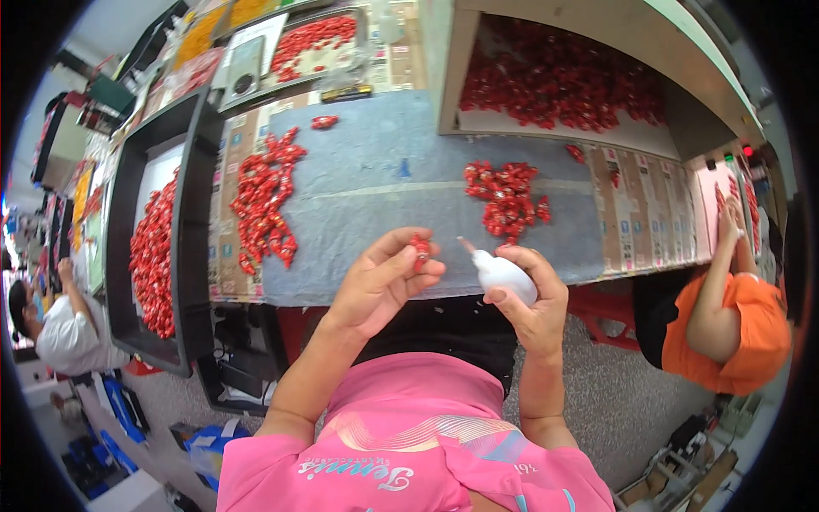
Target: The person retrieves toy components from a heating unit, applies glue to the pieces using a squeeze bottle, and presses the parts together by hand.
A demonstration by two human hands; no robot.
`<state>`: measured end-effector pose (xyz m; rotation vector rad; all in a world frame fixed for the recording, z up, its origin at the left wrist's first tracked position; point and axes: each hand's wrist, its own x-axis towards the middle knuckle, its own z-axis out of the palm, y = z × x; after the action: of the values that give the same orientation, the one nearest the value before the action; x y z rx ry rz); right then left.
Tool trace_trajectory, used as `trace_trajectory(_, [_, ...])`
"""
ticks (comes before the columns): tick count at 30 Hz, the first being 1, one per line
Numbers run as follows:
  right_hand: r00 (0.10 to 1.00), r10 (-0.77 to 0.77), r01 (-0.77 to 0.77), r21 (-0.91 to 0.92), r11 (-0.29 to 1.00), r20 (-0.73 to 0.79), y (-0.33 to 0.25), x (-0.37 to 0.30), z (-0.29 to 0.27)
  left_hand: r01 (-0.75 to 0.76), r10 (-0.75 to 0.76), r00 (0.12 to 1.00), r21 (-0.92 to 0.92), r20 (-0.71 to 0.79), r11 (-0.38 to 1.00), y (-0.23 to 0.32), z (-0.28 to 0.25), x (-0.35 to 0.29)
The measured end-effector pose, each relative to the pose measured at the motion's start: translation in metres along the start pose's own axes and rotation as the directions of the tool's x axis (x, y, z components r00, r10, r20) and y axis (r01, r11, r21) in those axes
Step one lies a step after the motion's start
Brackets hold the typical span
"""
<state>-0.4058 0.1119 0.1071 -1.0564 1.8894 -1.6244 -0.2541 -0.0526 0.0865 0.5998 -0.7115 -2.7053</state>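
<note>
Between the thumb and fingers of my left hand [375, 286] is a small red figurine [420, 249], held above the front edge of the blue-grey work mat [367, 154]. My right hand [537, 299] grips a white squeeze bottle [505, 277] with a thin nozzle, whose tip points up and left toward the figurine without touching it. Beyond the bottle lies a pile of red figurines [503, 196]. A second heap of red pieces [266, 200] spreads along the mat's left side. One loose red piece [324, 122] rests near the far edge.
A black tray [202, 171] with many red pieces stands at left. An open-fronted box [563, 143] holding red pieces is at back right. Behind the mat are a metal tray [363, 34] and a yellow-black marker-like stick [347, 93]. Other people sit at left and right.
</note>
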Motion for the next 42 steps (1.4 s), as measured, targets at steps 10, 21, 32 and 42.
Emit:
trace_trajectory(10, [0.969,0.128,-0.065,0.286,0.956,-0.210,-0.008,-0.010,-0.006,-0.002,0.003,1.000,0.039,-0.009,0.999,-0.011,0.011,0.003])
trace_trajectory(21, [0.954,-0.145,0.172,0.081,0.982,-0.263,0.000,-0.015,-0.012,-0.015,0.017,1.000,0.212,-0.009,0.977,-0.019,0.012,0.005])
trace_trajectory(32, [0.954,-0.089,0.114,0.071,0.991,-0.287,-0.002,-0.015,-0.009,-0.041,0.047,0.999,0.251,-0.018,0.967,-0.022,0.014,0.007])
trace_trajectory(42, [0.952,-0.084,0.107,0.063,0.992,-0.293,-0.002,-0.015,-0.009,-0.030,0.034,0.999,0.272,-0.011,0.962,-0.022,0.014,0.007])
